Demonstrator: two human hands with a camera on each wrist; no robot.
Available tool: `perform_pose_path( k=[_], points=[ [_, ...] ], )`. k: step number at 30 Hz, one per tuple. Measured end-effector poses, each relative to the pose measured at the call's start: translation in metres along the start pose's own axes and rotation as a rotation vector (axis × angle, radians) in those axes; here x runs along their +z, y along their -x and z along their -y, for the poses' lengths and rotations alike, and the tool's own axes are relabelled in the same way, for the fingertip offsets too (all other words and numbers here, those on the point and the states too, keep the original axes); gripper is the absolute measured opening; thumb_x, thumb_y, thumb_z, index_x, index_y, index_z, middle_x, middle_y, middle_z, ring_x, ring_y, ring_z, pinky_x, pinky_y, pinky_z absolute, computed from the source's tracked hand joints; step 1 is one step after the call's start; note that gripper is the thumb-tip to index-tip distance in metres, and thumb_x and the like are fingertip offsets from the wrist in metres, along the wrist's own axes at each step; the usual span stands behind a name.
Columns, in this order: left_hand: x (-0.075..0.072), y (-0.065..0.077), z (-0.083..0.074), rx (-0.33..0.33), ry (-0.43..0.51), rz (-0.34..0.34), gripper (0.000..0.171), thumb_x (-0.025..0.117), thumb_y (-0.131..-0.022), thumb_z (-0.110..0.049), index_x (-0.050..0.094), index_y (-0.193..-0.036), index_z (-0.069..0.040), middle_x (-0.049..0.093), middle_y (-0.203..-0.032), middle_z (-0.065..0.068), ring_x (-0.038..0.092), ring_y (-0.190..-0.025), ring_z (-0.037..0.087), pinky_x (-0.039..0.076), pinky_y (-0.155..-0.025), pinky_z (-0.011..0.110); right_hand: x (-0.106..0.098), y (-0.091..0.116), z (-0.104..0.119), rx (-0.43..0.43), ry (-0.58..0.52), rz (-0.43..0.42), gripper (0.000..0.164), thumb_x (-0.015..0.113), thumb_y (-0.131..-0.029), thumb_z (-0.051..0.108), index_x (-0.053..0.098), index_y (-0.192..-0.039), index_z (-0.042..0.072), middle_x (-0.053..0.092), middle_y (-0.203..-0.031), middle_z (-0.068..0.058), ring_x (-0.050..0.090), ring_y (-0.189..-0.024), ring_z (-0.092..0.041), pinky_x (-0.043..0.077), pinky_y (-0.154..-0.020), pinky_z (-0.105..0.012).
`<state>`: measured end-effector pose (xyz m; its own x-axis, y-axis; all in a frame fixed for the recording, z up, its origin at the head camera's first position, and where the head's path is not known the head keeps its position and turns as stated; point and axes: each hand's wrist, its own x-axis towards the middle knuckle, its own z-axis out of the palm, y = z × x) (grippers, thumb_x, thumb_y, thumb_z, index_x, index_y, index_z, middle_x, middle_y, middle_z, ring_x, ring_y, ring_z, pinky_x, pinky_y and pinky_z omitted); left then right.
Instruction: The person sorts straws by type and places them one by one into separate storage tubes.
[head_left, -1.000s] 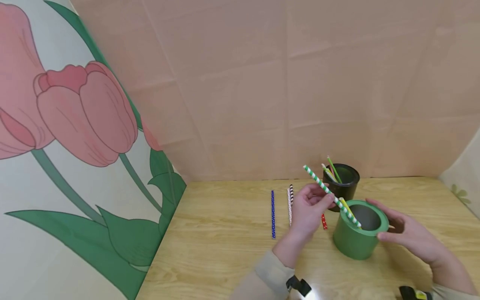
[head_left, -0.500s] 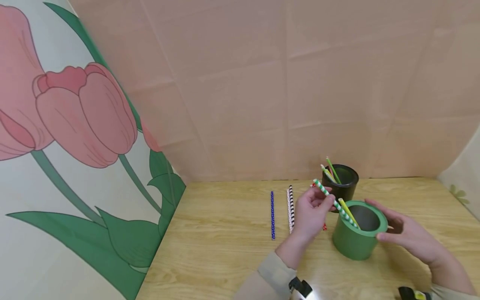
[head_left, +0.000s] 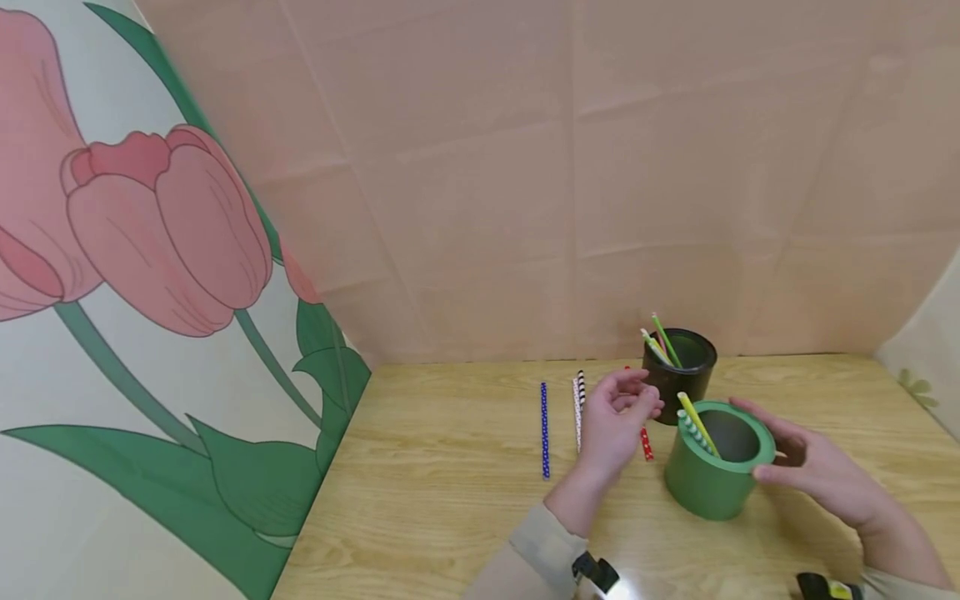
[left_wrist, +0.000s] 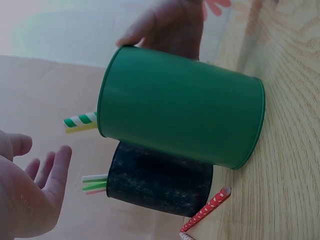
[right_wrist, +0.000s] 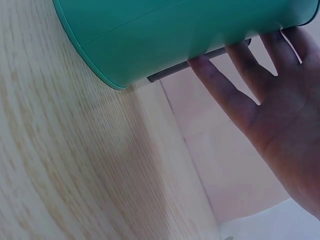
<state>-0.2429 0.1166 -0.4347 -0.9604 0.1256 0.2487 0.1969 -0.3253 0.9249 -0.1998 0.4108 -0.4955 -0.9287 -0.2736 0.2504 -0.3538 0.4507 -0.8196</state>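
Observation:
A green can (head_left: 712, 483) stands on the table, with a green-and-white striped paper straw (left_wrist: 79, 120) and a yellow straw (head_left: 697, 425) leaning inside its rim. My right hand (head_left: 828, 475) steadies the can from the right, thumb at the near side and fingers behind; the right wrist view shows fingertips (right_wrist: 200, 62) against its wall. My left hand (head_left: 617, 417), loosely bent and holding nothing, hovers left of the rim, apart from the straws. Beneath and beside it lie a red patterned straw (head_left: 647, 443), a white dotted straw (head_left: 577, 417) and a black-striped straw (head_left: 581, 385).
Behind the green can stands a black can (head_left: 693, 379) holding several thin straws (head_left: 666, 342). A blue dotted straw (head_left: 545, 429) lies farther left on the wooden table (head_left: 420, 483). A pinkish cloth (head_left: 480, 183) hangs behind, and a tulip-printed panel (head_left: 180, 233) borders the left.
My left hand lowered the green-striped straw into the green can, let go of it and drew back slightly left. The right hand has stayed at the can.

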Motion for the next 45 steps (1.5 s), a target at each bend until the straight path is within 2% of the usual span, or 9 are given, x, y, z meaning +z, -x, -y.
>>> perform_pose_path(
  k=[9, 15, 18, 21, 27, 32, 39, 42, 45],
  points=[
    [-0.006, -0.003, 0.003, -0.006, 0.068, -0.053, 0.027, 0.073, -0.098, 0.005, 0.073, -0.117, -0.014, 0.071, -0.095, 0.002, 0.075, -0.082, 0.023, 0.066, -0.075, 0.029, 0.0, 0.0, -0.002, -0.012, -0.007, 0.001, 0.087, 0.072, -0.092, -0.009, 0.034, -0.168, 0.011, 0.057, -0.15, 0.02, 0.061, -0.124, 0.0, 0.053, -0.092, -0.017],
    [-0.019, -0.005, 0.0, -0.014, 0.052, -0.063, 0.027, 0.069, -0.098, 0.008, 0.072, -0.119, -0.009, 0.07, -0.095, 0.001, 0.073, -0.092, 0.05, 0.067, -0.076, 0.032, 0.0, 0.0, -0.007, -0.027, -0.022, 0.01, 0.087, 0.07, -0.092, -0.01, 0.033, -0.168, 0.01, 0.059, -0.149, 0.017, 0.063, -0.124, -0.002, 0.054, -0.092, -0.018],
    [-0.029, -0.007, 0.002, -0.016, 0.036, -0.067, 0.027, 0.068, -0.098, 0.01, 0.071, -0.121, -0.005, 0.07, -0.096, 0.002, 0.07, -0.096, 0.057, 0.067, -0.076, 0.03, -0.001, 0.001, -0.008, -0.032, -0.02, 0.01, 0.087, 0.07, -0.092, -0.01, 0.033, -0.168, 0.01, 0.061, -0.148, 0.016, 0.064, -0.122, -0.004, 0.053, -0.092, -0.017],
    [-0.042, -0.01, 0.007, -0.015, 0.008, -0.08, 0.027, 0.068, -0.098, 0.008, 0.071, -0.122, -0.005, 0.07, -0.096, 0.003, 0.072, -0.095, 0.052, 0.067, -0.077, 0.03, -0.001, 0.001, -0.008, -0.038, -0.032, 0.018, 0.087, 0.07, -0.092, -0.011, 0.033, -0.168, 0.01, 0.061, -0.148, 0.015, 0.063, -0.124, -0.003, 0.052, -0.093, -0.015],
    [-0.069, -0.015, 0.015, -0.032, -0.014, -0.103, 0.027, 0.069, -0.097, 0.008, 0.071, -0.122, -0.003, 0.07, -0.097, 0.005, 0.076, -0.084, 0.029, 0.067, -0.076, 0.032, -0.002, 0.001, -0.007, -0.054, -0.058, 0.035, 0.087, 0.068, -0.092, -0.012, 0.033, -0.168, 0.01, 0.061, -0.15, 0.01, 0.06, -0.128, -0.002, 0.048, -0.096, -0.012],
    [-0.091, -0.016, 0.019, -0.065, -0.046, -0.141, 0.026, 0.072, -0.098, 0.004, 0.071, -0.123, -0.002, 0.071, -0.099, 0.011, 0.076, -0.085, 0.032, 0.068, -0.079, 0.037, -0.003, 0.001, -0.006, -0.046, -0.023, 0.023, 0.087, 0.07, -0.092, -0.009, 0.034, -0.168, 0.012, 0.06, -0.151, 0.011, 0.059, -0.128, 0.0, 0.047, -0.096, -0.011],
    [-0.117, -0.021, 0.024, -0.126, -0.038, -0.192, 0.028, 0.073, -0.096, 0.003, 0.07, -0.123, -0.001, 0.07, -0.1, 0.01, 0.074, -0.081, 0.021, 0.067, -0.078, 0.033, -0.002, 0.0, -0.005, -0.036, -0.025, 0.022, 0.087, 0.07, -0.092, -0.01, 0.034, -0.168, 0.011, 0.061, -0.149, 0.011, 0.061, -0.126, -0.002, 0.049, -0.094, -0.013],
    [-0.126, -0.022, 0.025, -0.139, -0.036, -0.198, 0.028, 0.074, -0.096, 0.001, 0.07, -0.124, -0.001, 0.069, -0.1, 0.01, 0.074, -0.082, 0.023, 0.067, -0.078, 0.033, -0.001, 0.0, -0.004, -0.027, -0.02, 0.015, 0.086, 0.071, -0.092, -0.009, 0.035, -0.168, 0.012, 0.062, -0.148, 0.011, 0.062, -0.124, -0.002, 0.049, -0.093, -0.013],
    [-0.134, -0.022, 0.025, -0.155, -0.047, -0.19, 0.029, 0.074, -0.096, 0.001, 0.069, -0.125, 0.001, 0.067, -0.1, 0.01, 0.074, -0.084, 0.026, 0.067, -0.083, 0.038, 0.0, -0.001, -0.004, -0.029, -0.018, 0.014, 0.086, 0.072, -0.092, -0.008, 0.035, -0.167, 0.012, 0.062, -0.148, 0.012, 0.062, -0.124, -0.002, 0.049, -0.093, -0.013]
  ],
)
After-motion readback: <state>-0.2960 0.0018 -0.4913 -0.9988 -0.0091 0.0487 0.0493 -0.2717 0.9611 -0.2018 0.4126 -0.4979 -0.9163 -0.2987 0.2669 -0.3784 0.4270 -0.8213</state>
